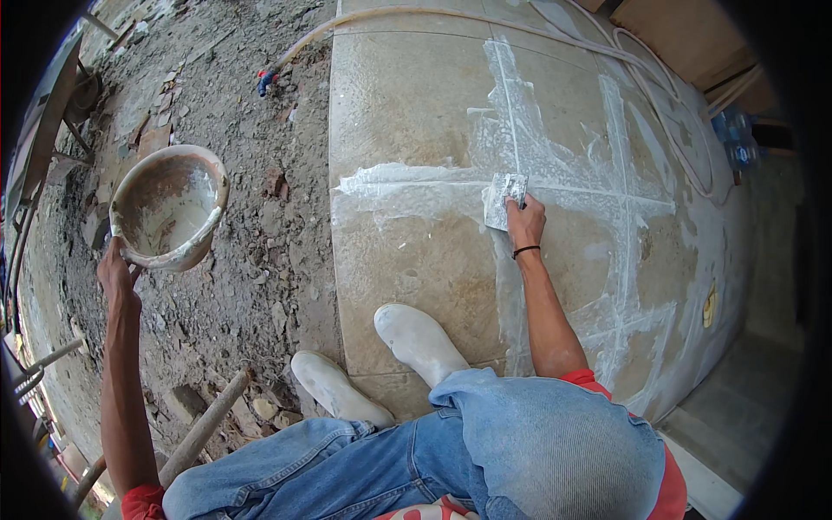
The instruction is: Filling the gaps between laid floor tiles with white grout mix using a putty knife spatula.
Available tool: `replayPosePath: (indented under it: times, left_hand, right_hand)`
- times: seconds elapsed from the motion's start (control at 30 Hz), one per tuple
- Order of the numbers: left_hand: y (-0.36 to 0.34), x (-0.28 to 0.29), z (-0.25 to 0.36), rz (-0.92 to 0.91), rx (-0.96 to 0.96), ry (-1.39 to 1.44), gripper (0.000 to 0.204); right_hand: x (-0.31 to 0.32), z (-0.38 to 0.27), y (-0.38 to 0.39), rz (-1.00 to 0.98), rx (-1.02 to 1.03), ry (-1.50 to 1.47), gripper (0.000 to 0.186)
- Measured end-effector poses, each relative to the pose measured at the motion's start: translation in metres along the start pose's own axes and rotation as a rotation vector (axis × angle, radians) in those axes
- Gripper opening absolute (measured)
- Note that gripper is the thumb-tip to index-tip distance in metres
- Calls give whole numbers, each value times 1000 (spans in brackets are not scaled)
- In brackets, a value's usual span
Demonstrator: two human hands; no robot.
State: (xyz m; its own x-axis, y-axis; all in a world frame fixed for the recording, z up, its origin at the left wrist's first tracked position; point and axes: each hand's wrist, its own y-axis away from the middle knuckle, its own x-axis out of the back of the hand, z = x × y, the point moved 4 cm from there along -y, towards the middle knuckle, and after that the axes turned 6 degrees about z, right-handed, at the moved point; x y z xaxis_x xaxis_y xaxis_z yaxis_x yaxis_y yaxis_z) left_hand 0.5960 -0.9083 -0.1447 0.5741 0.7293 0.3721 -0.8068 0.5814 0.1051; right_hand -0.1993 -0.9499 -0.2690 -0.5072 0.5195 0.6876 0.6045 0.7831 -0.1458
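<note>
My left hand (116, 270) grips the near rim of a round bucket (217, 217), held tilted over the dirt at the left. Whitish residue coats the inside of the bucket. My right hand (526, 222) is closed round a flat trowel (498, 201) whose blade is smeared with white paste. The blade rests on the tiled floor (407, 260), where two white-filled joints cross. White grout (407, 175) lies along the joints and is spread thinly over the tiles beside them.
A pale hose (416, 10) with a blue and red end fitting (266, 80) runs across the tiles. Rubble and dirt (260, 173) border the tile edge. A wheelbarrow (52, 121) stands far left, a wooden pole (205, 425) lies near my left leg, and plastic bottles (738, 139) are at right.
</note>
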Motion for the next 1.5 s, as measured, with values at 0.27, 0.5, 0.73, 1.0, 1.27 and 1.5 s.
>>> replayPosePath:
  times: [0.27, 0.5, 0.73, 1.0, 1.27, 1.5]
  left_hand:
    - [27, -2, 9, 8, -18, 46, 45]
    - [32, -10, 11, 8, -57, -4, 44]
    - [22, 0, -3, 10, -46, 43, 50]
    - [20, -3, -2, -21, -20, 6, 51]
    - [18, -6, 19, -28, -12, 116, 52]
    - [11, -36, 117, -89, -105, 285, 49]
  right_hand:
    - [-21, -40, 7, -35, 83, -27, 25]
    - [-22, -88, 41, -350, 455, 264, 24]
    - [-13, -93, -2, -295, 501, 330, 22]
    - [-9, -110, -54, -121, 960, 383, 22]
    - [36, -52, 24, -351, 1160, 326, 27]
    - [102, 18, 112, -460, 1037, 382, 30]
